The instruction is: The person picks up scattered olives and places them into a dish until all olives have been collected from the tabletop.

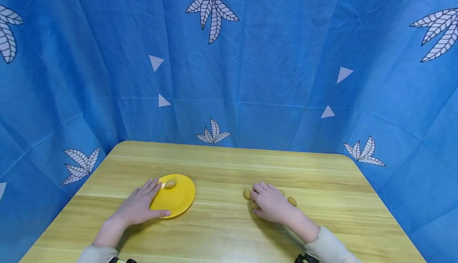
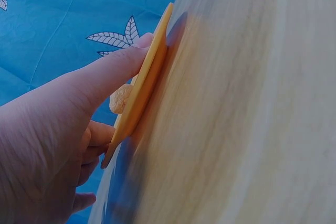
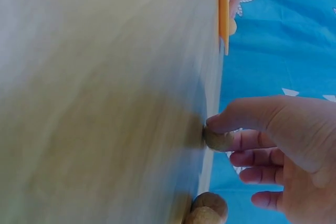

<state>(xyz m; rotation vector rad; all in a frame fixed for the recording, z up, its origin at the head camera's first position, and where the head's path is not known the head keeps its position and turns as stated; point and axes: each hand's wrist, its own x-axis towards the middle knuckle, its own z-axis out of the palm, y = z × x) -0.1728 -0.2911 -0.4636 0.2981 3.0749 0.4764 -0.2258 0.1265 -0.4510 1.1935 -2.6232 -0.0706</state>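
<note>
On the left part of the table a yellow plate [image 1: 182, 202] lies flat, with one tan walnut [image 1: 170, 184] near its far side. My left hand [image 1: 137, 208] rests at the plate's left rim, fingers spread and straight, thumb along the near rim. In the left wrist view the thumb [image 2: 113, 69] reaches over the plate's face. Right of the middle, my right hand [image 1: 271, 203] pinches a walnut [image 3: 217, 140] between thumb and forefinger, close to the tabletop. The other fingers are loosely bent. Loose walnuts lie around this hand, one [image 1: 247, 193] to its left and another [image 1: 292, 201] to its right.
The wooden table [image 1: 222, 231] has rounded far corners. A blue curtain [image 1: 272, 56] with leaf prints hangs behind it and along both sides. Another walnut [image 1: 282, 192] shows partly behind the right hand.
</note>
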